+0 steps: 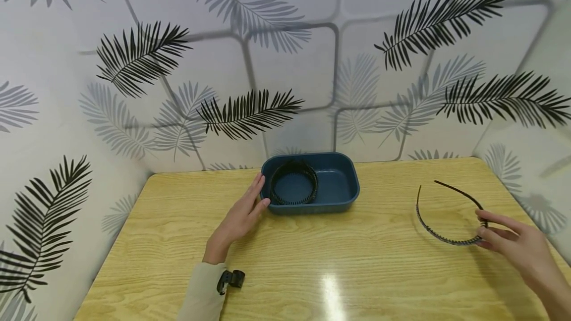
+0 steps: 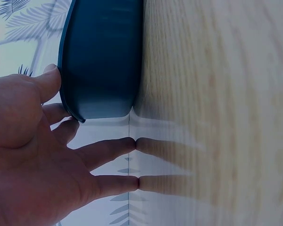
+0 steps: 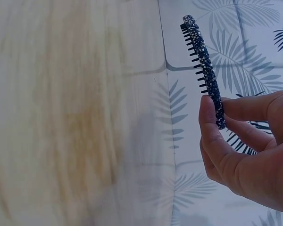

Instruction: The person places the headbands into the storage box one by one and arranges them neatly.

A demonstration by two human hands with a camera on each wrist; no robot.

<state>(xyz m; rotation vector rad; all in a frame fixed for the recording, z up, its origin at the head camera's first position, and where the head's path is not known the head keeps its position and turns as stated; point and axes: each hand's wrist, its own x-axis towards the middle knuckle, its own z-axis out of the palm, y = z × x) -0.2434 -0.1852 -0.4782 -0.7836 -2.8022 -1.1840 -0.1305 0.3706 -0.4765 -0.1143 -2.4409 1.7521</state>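
A toothed headband (image 1: 450, 242) with a speckled, glittery outer side is in my right hand (image 1: 519, 249), pinched between thumb and fingers at the right side of its curve. Its two ends point toward the back wall, and it is held above the table. In the right wrist view the headband (image 3: 205, 66) shows its row of black teeth. My left hand (image 1: 238, 217) touches the left end of a blue plastic bin (image 1: 308, 209), its fingers mostly straight. Two fingertips (image 2: 127, 143) meet the tabletop beside the bin. Inside its left half lie black toothed headbands (image 1: 315, 182), overlapping; their number is unclear.
The bin stands at the back edge of a wood-grain table (image 1: 379, 266), close to a wall (image 1: 294, 73) covered in leaf-patterned paper. A black strap with a clip (image 1: 231, 280) sits on the left sleeve. Light reflects off the table's front middle.
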